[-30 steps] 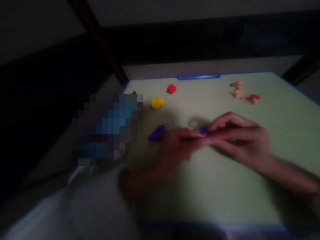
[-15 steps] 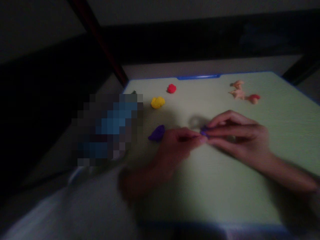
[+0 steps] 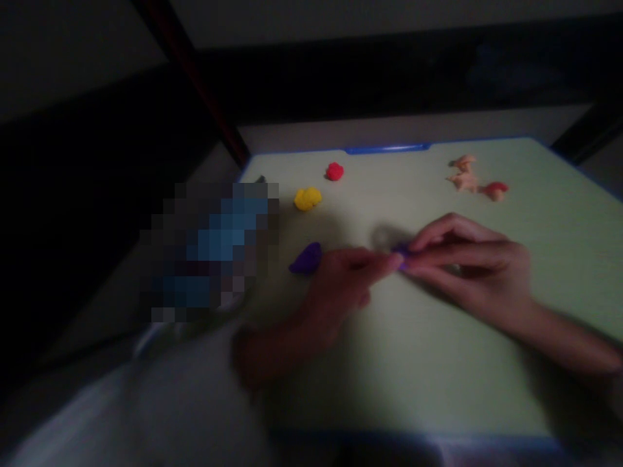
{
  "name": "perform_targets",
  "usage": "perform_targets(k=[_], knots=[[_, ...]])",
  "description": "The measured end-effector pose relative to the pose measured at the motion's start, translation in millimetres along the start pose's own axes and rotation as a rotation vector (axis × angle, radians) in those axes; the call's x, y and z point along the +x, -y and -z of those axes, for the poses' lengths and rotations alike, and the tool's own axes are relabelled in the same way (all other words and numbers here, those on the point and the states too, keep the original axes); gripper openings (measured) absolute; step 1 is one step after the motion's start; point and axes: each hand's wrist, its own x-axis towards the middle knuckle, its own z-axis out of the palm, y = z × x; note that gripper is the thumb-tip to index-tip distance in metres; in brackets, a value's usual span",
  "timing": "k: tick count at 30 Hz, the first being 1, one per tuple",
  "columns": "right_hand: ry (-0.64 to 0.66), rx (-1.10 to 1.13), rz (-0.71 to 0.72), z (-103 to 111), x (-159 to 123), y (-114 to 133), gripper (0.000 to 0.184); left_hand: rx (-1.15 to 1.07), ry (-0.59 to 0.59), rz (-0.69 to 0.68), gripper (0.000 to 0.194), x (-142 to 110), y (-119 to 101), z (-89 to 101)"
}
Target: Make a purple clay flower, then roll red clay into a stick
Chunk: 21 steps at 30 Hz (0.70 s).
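Note:
A small piece of purple modelling clay (image 3: 402, 249) sits between my fingertips, over the middle of the table. My right hand (image 3: 481, 266) pinches it from the right, fingers drawn together. From the left, my left hand (image 3: 341, 279) presses its thumb and finger against the same piece; the fingertips hide part of it. Just behind my left wrist and knuckles lies a larger lump of purple clay (image 3: 305, 259), apart from both hands. Farther back are a yellow lump of clay (image 3: 307, 199) and a small red one (image 3: 335, 171).
At the back right of the pale table (image 3: 438, 376) rest several peach clay pieces (image 3: 464, 181), and one piece with a red top (image 3: 496, 190). A blue handle (image 3: 389, 148) runs along the far edge. A blurred-out blue shape (image 3: 224, 233) stands at the left side.
My left thumb has shifted up onto the small purple piece, and its fingers have changed their angle. My right hand has moved very slightly right. The lumps on the table stay put.

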Motion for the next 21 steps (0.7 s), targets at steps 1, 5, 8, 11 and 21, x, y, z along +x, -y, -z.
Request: perform_targets(k=[1, 5, 8, 11, 21], knots=[[-0.007, -0.006, 0.001, 0.1, -0.1, 0.0, 0.019, -0.004, -0.005, 0.007, 0.025, 0.3, 0.8, 0.6], [-0.023, -0.019, -0.001, 0.3, 0.3, -0.6, 0.021, 0.007, -0.014, 0.005, 0.022, 1.0, 3.9, 2.1], [-0.014, -0.027, 0.005, -0.5, 1.5, -1.0, 0.020, -0.002, -0.014, 0.008, 0.022, 1.0, 3.8, 1.5], [0.006, -0.033, 0.011, -1.3, 1.9, -0.7, 0.020, -0.009, -0.014, 0.024, 0.022, 0.4, 2.1, 0.2], [-0.031, -0.048, 0.009, 0.2, -0.3, -2.1, 0.018, -0.001, -0.029, 0.014, 0.023, 1.3, 3.5, 0.6]])
